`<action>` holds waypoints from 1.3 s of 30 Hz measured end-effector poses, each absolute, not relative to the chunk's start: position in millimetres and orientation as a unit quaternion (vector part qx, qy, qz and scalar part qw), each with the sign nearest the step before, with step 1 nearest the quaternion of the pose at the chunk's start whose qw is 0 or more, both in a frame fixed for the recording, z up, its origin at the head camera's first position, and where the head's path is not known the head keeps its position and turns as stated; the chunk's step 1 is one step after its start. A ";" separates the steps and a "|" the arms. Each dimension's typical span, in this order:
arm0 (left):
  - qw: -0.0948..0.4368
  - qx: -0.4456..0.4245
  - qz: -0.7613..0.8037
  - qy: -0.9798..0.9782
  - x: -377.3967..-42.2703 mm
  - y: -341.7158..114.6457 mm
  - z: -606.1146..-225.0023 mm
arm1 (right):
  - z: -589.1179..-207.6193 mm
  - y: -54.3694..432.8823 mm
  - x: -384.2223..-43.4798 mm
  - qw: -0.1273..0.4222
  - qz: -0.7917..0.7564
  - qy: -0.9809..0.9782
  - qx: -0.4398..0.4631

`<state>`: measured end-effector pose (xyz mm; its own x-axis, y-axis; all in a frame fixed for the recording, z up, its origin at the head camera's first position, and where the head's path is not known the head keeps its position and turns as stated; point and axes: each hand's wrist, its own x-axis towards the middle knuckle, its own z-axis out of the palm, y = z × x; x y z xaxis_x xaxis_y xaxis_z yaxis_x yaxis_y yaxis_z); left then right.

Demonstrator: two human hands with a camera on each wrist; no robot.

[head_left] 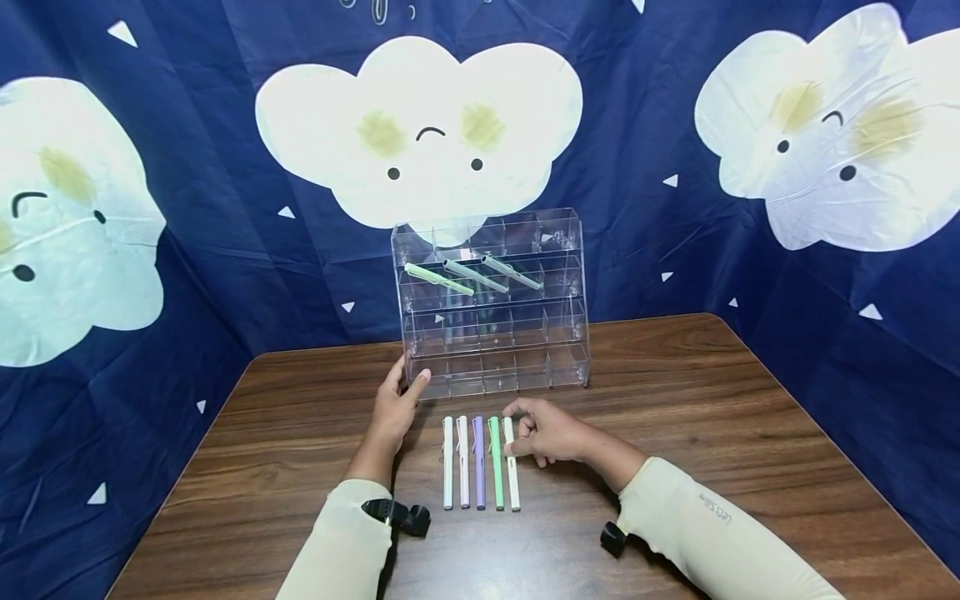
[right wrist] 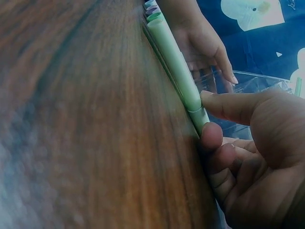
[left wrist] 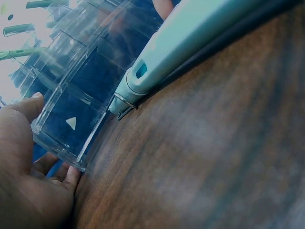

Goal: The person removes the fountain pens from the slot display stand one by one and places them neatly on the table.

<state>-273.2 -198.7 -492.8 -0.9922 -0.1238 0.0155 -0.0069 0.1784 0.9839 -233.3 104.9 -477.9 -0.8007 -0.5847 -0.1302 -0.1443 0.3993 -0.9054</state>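
Observation:
My left hand [head_left: 392, 414] grips the lower left corner of a clear plastic tiered rack [head_left: 497, 385], thumb in front and fingers round the side and back. With thumb and fingertips, my right hand [head_left: 553, 432] pinches the cap end of a pale green-white pen [head_left: 513, 479], the rightmost of a row lying on the table. Beside it lie a green pen [head_left: 497, 471], a purple pen [head_left: 480, 471], a pale pink pen [head_left: 464, 471] and a pale bluish pen [head_left: 448, 471]. The right wrist view shows the pinched pen [right wrist: 176, 64] at the wood surface.
On an upper tier of the rack, a light green pen [head_left: 438, 279] and two grey-green pens, one in the middle [head_left: 476, 276] and one at right [head_left: 512, 272], lie slanted. A blue cloth with white clouds [head_left: 637, 275] hangs behind the wooden table [head_left: 675, 400].

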 end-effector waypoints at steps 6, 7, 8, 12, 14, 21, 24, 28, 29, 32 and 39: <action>0.045 0.040 -0.643 -0.764 -273.3 -199.3 -492.3 | -476.9 106.7 -235.6 0.231 -0.524 0.788 -0.225; 0.045 0.040 -0.643 -0.764 -273.6 -199.5 -492.3 | -476.8 107.0 -236.2 0.232 -0.528 0.785 -0.224; 0.045 0.039 -0.643 -0.764 -273.9 -199.6 -492.2 | -476.7 107.2 -236.6 0.233 -0.530 0.784 -0.222; 0.043 0.041 -0.642 -0.764 -274.7 -200.1 -492.4 | -475.7 107.4 -237.6 0.239 -0.539 0.778 -0.217; 0.043 0.042 -0.643 -0.763 -274.3 -200.3 -492.5 | -473.9 107.6 -237.7 0.239 -0.544 0.775 -0.216; 0.044 0.042 -0.646 -0.761 -270.3 -199.7 -490.9 | -468.2 110.0 -239.6 0.234 -0.548 0.775 -0.211; 0.045 0.042 -0.645 -0.762 -270.1 -198.8 -491.0 | -465.7 111.5 -240.4 0.230 -0.546 0.777 -0.212; 0.048 0.042 -0.643 -0.763 -271.2 -198.4 -492.0 | -460.2 112.3 -242.0 0.222 -0.540 0.782 -0.219; 0.048 0.042 -0.644 -0.762 -271.3 -198.4 -492.1 | -458.5 112.7 -242.3 0.220 -0.536 0.785 -0.219; 0.047 0.044 -0.644 -0.762 -271.6 -198.1 -491.7 | -453.9 114.9 -243.4 0.216 -0.529 0.790 -0.222; 0.046 0.044 -0.639 -0.766 -271.4 -198.3 -491.2 | -446.1 119.3 -247.2 0.212 -0.518 0.798 -0.223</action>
